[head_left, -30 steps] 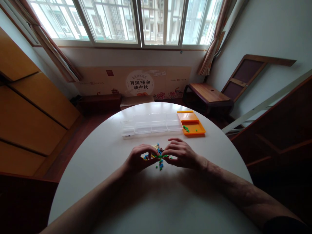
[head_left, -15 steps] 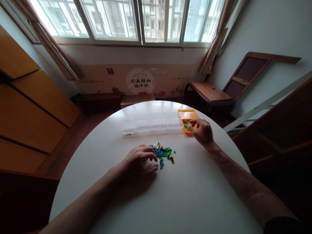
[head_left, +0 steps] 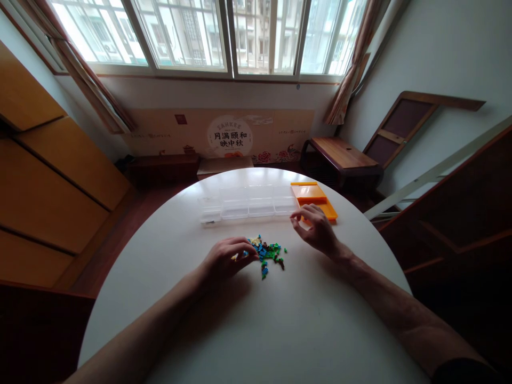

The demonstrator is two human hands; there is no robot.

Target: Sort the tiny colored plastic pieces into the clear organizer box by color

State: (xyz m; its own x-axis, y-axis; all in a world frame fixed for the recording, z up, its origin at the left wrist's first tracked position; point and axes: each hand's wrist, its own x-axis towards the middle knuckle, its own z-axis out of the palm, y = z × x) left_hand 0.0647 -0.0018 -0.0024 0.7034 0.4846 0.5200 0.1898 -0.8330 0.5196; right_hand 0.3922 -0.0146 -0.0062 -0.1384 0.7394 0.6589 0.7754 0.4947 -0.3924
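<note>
Left to right. Left hand [head_left: 229, 256]: comes in from the tabletop's [head_left: 192, 320] near-left edge, palm down, fingers curled, tips at the pile's left side. Can't tell if it's pinching a bit or just resting there; thumb contact is hidden. A few pale bits show in the gap under its fingers.

Clear box [head_left: 235, 212]: beyond that hand, toward the far edge. Long axis runs left-right, right end up against the orange tray. Small dark item in its leftmost compartment, too small to ID.

Pile [head_left: 273, 255]: loose small bits, blue, green, brown, cream, around the middle of the tabletop between the hands. Main spread is left-right, with a short tail [head_left: 264, 271] of blue and green toward the near edge. Key relation: pile sits directly right of the left fingertips, and left and nearward of the right hand. Left hand is clearly nearer; right has a gap of bare top to cross.

Right hand [head_left: 316, 229]: in front of the tray's near side, fingers pointing left, thumb and fingertips parted, nothing visible between them. Reads as released.

Tray [head_left: 331, 211]: toward the far-right edge, long axis far-left to near-right. Hand hides part of its near section.
</note>
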